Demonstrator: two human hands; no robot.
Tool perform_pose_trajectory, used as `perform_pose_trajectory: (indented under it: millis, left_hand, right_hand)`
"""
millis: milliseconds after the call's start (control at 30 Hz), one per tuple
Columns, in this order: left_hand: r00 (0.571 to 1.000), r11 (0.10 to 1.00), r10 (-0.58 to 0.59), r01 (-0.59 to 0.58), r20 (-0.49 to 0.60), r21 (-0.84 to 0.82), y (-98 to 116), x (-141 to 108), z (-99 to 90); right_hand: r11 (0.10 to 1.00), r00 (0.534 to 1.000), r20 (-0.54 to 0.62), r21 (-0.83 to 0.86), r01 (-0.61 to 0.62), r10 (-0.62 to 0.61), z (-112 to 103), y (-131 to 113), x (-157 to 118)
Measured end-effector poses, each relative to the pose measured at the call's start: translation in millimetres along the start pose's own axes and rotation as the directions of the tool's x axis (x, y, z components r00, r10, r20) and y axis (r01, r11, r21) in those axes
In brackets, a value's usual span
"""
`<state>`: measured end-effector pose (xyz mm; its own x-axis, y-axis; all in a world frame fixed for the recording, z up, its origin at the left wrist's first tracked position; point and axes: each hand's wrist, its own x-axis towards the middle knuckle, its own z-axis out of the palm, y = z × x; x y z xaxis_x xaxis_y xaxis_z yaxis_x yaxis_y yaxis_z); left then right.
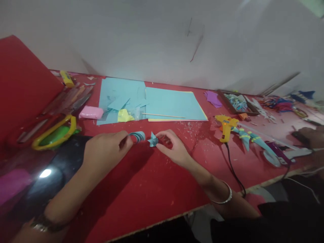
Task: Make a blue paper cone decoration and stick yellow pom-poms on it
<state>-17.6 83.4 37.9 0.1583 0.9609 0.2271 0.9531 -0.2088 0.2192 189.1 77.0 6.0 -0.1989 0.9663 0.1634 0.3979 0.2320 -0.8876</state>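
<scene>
My left hand (106, 146) pinches a curled bundle of light blue paper strips (138, 136) between thumb and fingers, just above the red table (141, 189). Close beside it, my right hand (173, 146) grips a small pointed light blue folded paper piece (152, 139) by its right side. The bundle and the folded piece are slightly apart. My fingertips hide part of both.
Light blue paper sheets (174, 104) lie behind my hands, a thin stick (164, 115) across them. A yellow glue gun (225, 128) with its cord lies to the right. Yellow-handled scissors (55, 135) lie left. At the far right shows another person's hand (310, 136).
</scene>
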Motion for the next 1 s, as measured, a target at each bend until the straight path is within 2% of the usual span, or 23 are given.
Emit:
perform_pose_trajectory:
  millis: [100,500,633,700,767,833,933,1000]
  left_hand:
    - [1.0,0.996,0.017,-0.015,-0.026,0.089,-1.0,-0.3,-1.8]
    - [0.997,0.963,0.077,-0.079,0.021,0.258,1.3,2.6,0.3]
    - [0.993,0.971,0.105,-0.091,-0.049,0.221,0.7,1.4,0.1]
    - [0.973,0.976,0.167,-0.141,-0.16,0.164,0.2,-0.2,1.5]
    - [0.925,0.967,0.249,-0.221,-0.288,0.126,0.9,-2.2,4.5]
    - [0.871,0.939,0.345,-0.323,-0.35,0.122,3.6,-4.3,8.8]
    - [0.824,0.867,0.497,-0.487,-0.273,0.108,10.3,-7.1,16.7]
    - [0.817,0.844,0.534,-0.53,-0.217,0.08,14.6,-8.9,22.5]
  right_hand:
    - [0.999,0.997,0.073,-0.051,-0.01,0.014,0.5,2.4,-0.7]
    - [0.978,0.984,0.166,-0.185,0.101,-0.07,-1.1,5.7,-0.4]
    - [0.976,0.984,0.166,-0.193,0.099,-0.067,-1.7,5.6,-0.1]
    - [0.977,0.987,0.15,-0.19,0.091,-0.063,-1.9,5.7,-0.3]
    - [0.98,0.989,0.137,-0.181,0.082,-0.058,-1.8,6.1,-0.4]
    - [0.983,0.989,0.137,-0.163,0.078,-0.056,-1.6,6.5,-0.3]
    - [0.987,0.989,0.14,-0.141,0.076,-0.056,-1.2,6.9,-0.1]
    - [0.989,0.989,0.137,-0.132,0.071,-0.053,-0.9,6.6,-0.1]
